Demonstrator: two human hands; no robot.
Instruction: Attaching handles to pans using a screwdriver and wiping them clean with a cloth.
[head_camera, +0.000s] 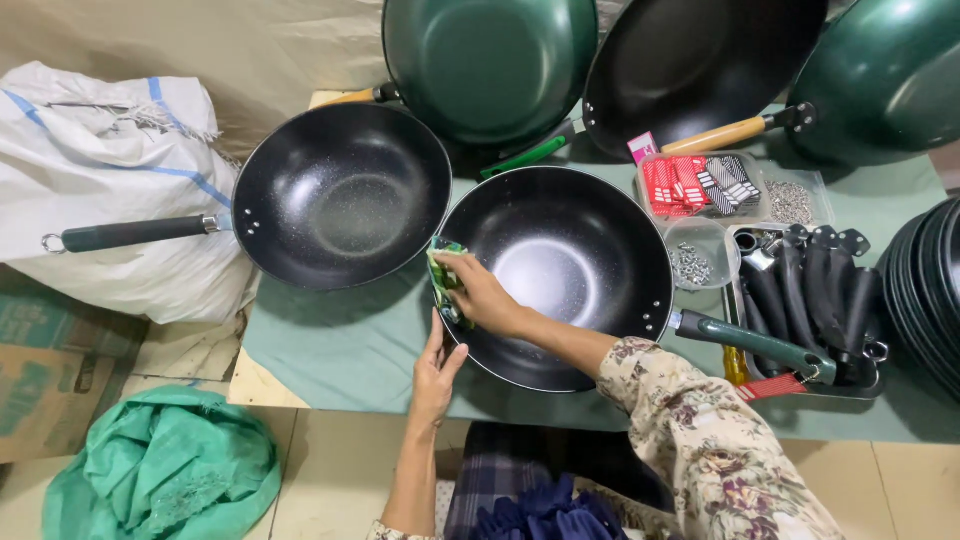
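Surface: table (330, 350) under a green cloth.
Woks: two black (345, 195) (560, 275), handled.
Rear: three pans propped.
Right: clear tubs of fittings (700, 185), tray of black handles (815, 300), stacked pans (925, 290).

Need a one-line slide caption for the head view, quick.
Right hand presses a green cloth on the rim of a black wok; left hand steadies its edge.

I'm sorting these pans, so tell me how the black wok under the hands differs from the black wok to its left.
The wok under the hands has a green handle pointing right with a red tag; the left wok has a dark handle pointing left, no tag visible. The right hand presses a green cloth on the first one's rim while the left hand steadies it; the left wok is untouched. Both are black, speckled inside, lying open side up.
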